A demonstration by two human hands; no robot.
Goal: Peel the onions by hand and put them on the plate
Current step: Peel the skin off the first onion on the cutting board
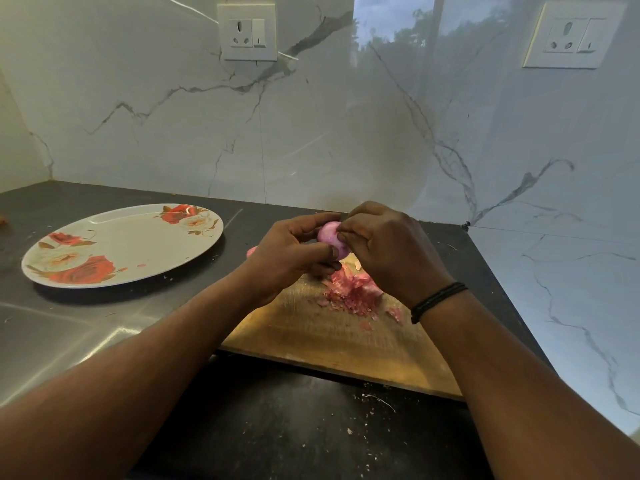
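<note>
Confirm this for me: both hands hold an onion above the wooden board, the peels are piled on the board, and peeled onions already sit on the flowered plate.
Not quite. In the head view the plate holds no onions, only a tiny pink scrap. The rest stands: the left hand and right hand hold the onion above the board, where the peels are piled.

Two bare forearms are extended from the lower corners of the frame and are brought together just right of centre. The left hand (289,252) is curled, with its thumb laid across the front and its fingers wrapped behind what is held. The right hand (384,249) is bent at the knuckles, fingertips pinched against the left. A black corded wristband (437,300) is worn on the right wrist.
</note>
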